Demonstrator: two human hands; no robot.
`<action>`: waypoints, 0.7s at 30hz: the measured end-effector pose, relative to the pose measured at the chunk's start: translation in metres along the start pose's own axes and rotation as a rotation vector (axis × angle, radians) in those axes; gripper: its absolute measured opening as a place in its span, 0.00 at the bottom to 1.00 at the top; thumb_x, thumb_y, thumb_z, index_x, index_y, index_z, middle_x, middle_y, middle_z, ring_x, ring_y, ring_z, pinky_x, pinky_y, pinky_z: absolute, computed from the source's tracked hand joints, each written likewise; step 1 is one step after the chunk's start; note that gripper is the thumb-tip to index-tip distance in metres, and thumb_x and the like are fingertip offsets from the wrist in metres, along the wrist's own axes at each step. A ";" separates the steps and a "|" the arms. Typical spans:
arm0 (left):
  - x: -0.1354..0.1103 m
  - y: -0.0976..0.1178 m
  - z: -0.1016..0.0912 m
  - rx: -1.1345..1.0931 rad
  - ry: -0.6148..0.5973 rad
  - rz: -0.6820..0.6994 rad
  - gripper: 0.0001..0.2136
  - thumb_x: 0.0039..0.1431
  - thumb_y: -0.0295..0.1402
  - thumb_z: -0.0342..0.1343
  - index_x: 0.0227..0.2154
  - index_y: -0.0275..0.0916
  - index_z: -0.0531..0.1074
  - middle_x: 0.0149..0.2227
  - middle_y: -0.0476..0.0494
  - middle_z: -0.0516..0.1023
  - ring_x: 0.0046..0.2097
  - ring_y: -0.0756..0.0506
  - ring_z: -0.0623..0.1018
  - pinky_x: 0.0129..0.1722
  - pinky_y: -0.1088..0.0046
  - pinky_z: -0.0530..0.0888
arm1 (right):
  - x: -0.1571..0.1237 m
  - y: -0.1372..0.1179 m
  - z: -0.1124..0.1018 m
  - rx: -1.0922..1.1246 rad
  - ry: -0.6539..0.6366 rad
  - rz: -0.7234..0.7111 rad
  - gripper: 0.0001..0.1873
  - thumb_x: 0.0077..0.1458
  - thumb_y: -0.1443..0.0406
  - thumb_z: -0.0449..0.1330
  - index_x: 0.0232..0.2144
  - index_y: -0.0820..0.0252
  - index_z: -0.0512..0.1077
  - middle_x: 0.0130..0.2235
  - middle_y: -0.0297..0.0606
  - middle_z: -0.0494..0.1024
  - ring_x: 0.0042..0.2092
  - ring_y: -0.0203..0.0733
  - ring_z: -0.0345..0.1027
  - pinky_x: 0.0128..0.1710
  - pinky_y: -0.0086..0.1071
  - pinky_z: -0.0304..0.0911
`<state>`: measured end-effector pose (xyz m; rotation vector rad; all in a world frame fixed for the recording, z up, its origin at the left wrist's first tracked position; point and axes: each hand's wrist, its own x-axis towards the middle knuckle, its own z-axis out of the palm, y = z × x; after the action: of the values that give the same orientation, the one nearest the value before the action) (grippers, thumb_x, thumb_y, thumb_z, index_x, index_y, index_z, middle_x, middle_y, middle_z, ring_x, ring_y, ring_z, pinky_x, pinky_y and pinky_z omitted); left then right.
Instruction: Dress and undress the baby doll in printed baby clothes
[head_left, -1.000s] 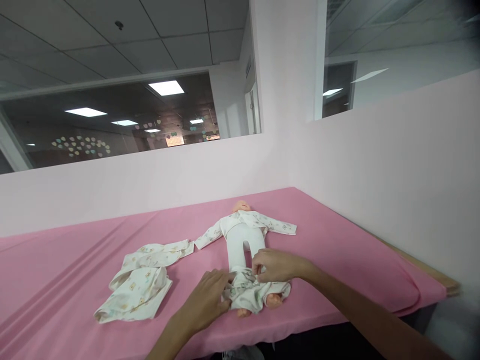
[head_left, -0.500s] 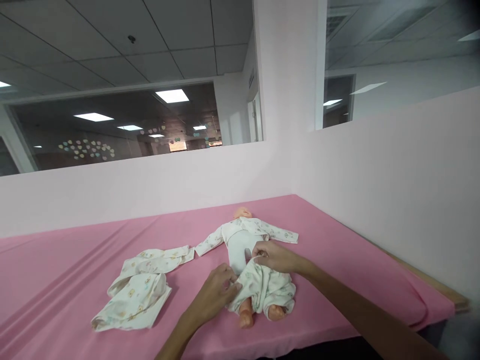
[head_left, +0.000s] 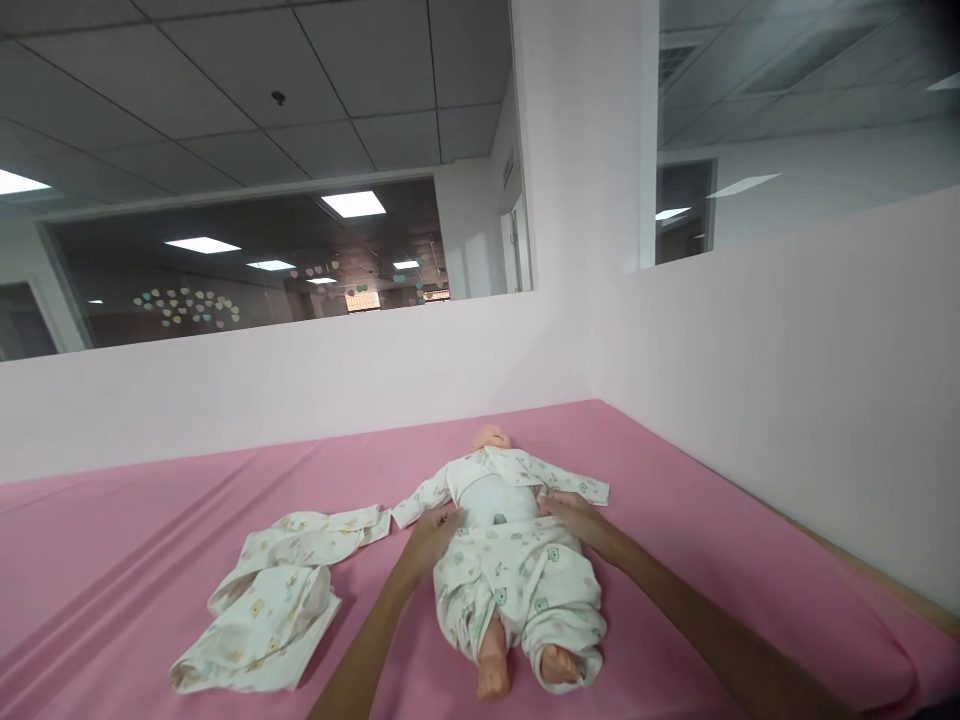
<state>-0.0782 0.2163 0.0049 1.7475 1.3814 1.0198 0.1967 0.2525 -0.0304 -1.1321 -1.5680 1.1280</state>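
Printed pants (head_left: 525, 575) are on the doll (head_left: 496, 498), right? Where exactly, and why two hands?

Yep, bunched over its legs, waistband (head_left: 499, 534) lying across below the white belly. Left hand (head_left: 433, 533) looks closed on one side of the band, right hand (head_left: 576, 515) closed on the other. Fingertips are kinda blurry, but both read as a pinch to me. My guess is that a side each keeps the band level and stretched wide.

And the doll's flat on its back, why?

Head by the wall (head_left: 390, 375), feet (head_left: 493, 672) toward the person, so I'd say both sides are equally easy to reach. Both feet poke out of the leg openings, though one's mostly tucked in its cuff.

What about the jacket (head_left: 487, 463)?

Sits up on the chest, sleeves spread out, so its hem isn't in the way of the band imo.

And the loose clothes (head_left: 262, 600)?

On the pink cover (head_left: 720, 600), off by the left arm, probably parked clear of the hands. Can't tell if they touch the jacket sleeve.
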 end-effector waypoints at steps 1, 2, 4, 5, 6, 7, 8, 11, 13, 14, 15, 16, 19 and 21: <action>0.001 -0.006 0.000 0.017 0.017 0.009 0.20 0.56 0.48 0.49 0.18 0.42 0.51 0.20 0.55 0.48 0.23 0.53 0.52 0.23 0.75 0.50 | 0.001 0.005 -0.003 -0.014 0.008 -0.006 0.24 0.49 0.44 0.56 0.21 0.59 0.64 0.21 0.29 0.62 0.24 0.34 0.53 0.25 0.30 0.48; 0.003 -0.011 0.001 0.034 0.042 0.016 0.20 0.56 0.46 0.48 0.17 0.42 0.50 0.19 0.55 0.48 0.24 0.53 0.52 0.24 0.74 0.51 | 0.004 0.009 -0.004 -0.026 0.016 -0.019 0.25 0.48 0.44 0.57 0.19 0.58 0.62 0.20 0.28 0.60 0.24 0.34 0.52 0.25 0.30 0.46; 0.012 -0.016 0.002 0.065 0.119 0.028 0.20 0.56 0.46 0.48 0.17 0.42 0.49 0.19 0.54 0.49 0.24 0.52 0.53 0.25 0.74 0.51 | 0.010 0.014 -0.004 -0.042 0.044 -0.054 0.25 0.49 0.44 0.56 0.18 0.57 0.58 0.20 0.27 0.56 0.24 0.34 0.49 0.25 0.30 0.44; 0.019 -0.016 0.003 0.078 0.163 0.034 0.20 0.56 0.46 0.48 0.17 0.42 0.49 0.19 0.54 0.50 0.24 0.52 0.54 0.25 0.74 0.52 | 0.015 0.014 -0.003 -0.048 0.066 -0.074 0.25 0.49 0.44 0.55 0.18 0.56 0.56 0.20 0.26 0.55 0.24 0.34 0.49 0.25 0.30 0.44; 0.027 -0.015 0.004 0.088 0.205 0.040 0.20 0.56 0.47 0.48 0.17 0.42 0.49 0.19 0.54 0.51 0.24 0.52 0.55 0.25 0.74 0.53 | 0.020 0.014 -0.001 -0.053 0.093 -0.095 0.25 0.50 0.44 0.55 0.18 0.55 0.54 0.20 0.26 0.54 0.24 0.34 0.48 0.25 0.30 0.44; 0.036 -0.012 0.005 0.095 0.244 0.045 0.21 0.56 0.48 0.47 0.17 0.42 0.49 0.19 0.54 0.52 0.24 0.51 0.56 0.26 0.74 0.54 | 0.026 0.013 0.001 -0.058 0.120 -0.116 0.25 0.50 0.45 0.55 0.18 0.55 0.53 0.20 0.26 0.53 0.25 0.34 0.48 0.25 0.30 0.44; 0.045 -0.010 0.007 0.100 0.277 0.050 0.22 0.57 0.49 0.47 0.17 0.42 0.49 0.18 0.54 0.53 0.24 0.51 0.57 0.26 0.74 0.55 | 0.033 0.012 0.003 -0.063 0.148 -0.137 0.25 0.50 0.45 0.55 0.18 0.55 0.51 0.21 0.26 0.52 0.25 0.34 0.47 0.25 0.30 0.45; 0.068 -0.003 0.014 0.100 0.347 0.056 0.23 0.57 0.52 0.46 0.17 0.42 0.48 0.18 0.55 0.53 0.23 0.51 0.58 0.26 0.75 0.56 | 0.051 0.011 0.009 -0.081 0.234 -0.181 0.25 0.51 0.45 0.53 0.19 0.54 0.49 0.21 0.25 0.51 0.26 0.34 0.48 0.26 0.30 0.48; 0.078 -0.003 0.018 0.096 0.383 0.043 0.23 0.58 0.53 0.44 0.18 0.42 0.48 0.17 0.55 0.55 0.23 0.50 0.59 0.26 0.74 0.57 | 0.060 0.014 0.013 -0.095 0.301 -0.187 0.25 0.52 0.45 0.51 0.19 0.54 0.47 0.21 0.25 0.50 0.26 0.35 0.48 0.27 0.30 0.49; 0.081 -0.005 0.020 0.097 0.406 0.028 0.23 0.59 0.53 0.42 0.18 0.42 0.48 0.17 0.54 0.56 0.23 0.50 0.60 0.26 0.74 0.58 | 0.064 0.017 0.016 -0.106 0.340 -0.184 0.25 0.53 0.44 0.49 0.20 0.54 0.46 0.21 0.25 0.49 0.26 0.35 0.47 0.27 0.30 0.49; 0.083 -0.008 0.022 0.102 0.431 0.008 0.23 0.60 0.53 0.41 0.17 0.43 0.49 0.18 0.53 0.57 0.23 0.49 0.61 0.27 0.73 0.58 | 0.066 0.020 0.018 -0.118 0.378 -0.179 0.25 0.53 0.44 0.48 0.20 0.53 0.46 0.21 0.26 0.49 0.26 0.35 0.47 0.27 0.31 0.49; 0.084 -0.011 0.024 0.108 0.456 -0.015 0.23 0.60 0.52 0.40 0.17 0.43 0.50 0.18 0.52 0.59 0.24 0.48 0.63 0.28 0.72 0.58 | 0.067 0.023 0.021 -0.133 0.413 -0.172 0.25 0.54 0.44 0.47 0.20 0.53 0.45 0.21 0.26 0.49 0.26 0.36 0.48 0.27 0.31 0.49; 0.083 -0.025 0.026 0.120 0.477 -0.067 0.22 0.59 0.52 0.41 0.16 0.43 0.53 0.20 0.49 0.63 0.28 0.45 0.66 0.31 0.70 0.59 | 0.065 0.032 0.028 -0.186 0.471 -0.168 0.24 0.55 0.45 0.46 0.19 0.53 0.47 0.20 0.27 0.53 0.26 0.37 0.51 0.27 0.31 0.50; 0.076 -0.032 0.024 0.100 0.446 -0.078 0.21 0.57 0.53 0.43 0.17 0.43 0.55 0.22 0.48 0.65 0.30 0.44 0.67 0.33 0.70 0.60 | 0.059 0.033 0.029 -0.233 0.465 -0.185 0.22 0.55 0.47 0.46 0.19 0.54 0.51 0.21 0.28 0.58 0.26 0.38 0.54 0.28 0.32 0.51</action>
<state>-0.0613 0.2967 -0.0216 1.5778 1.7847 1.3737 0.1626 0.3102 -0.0603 -1.2629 -1.4180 0.5184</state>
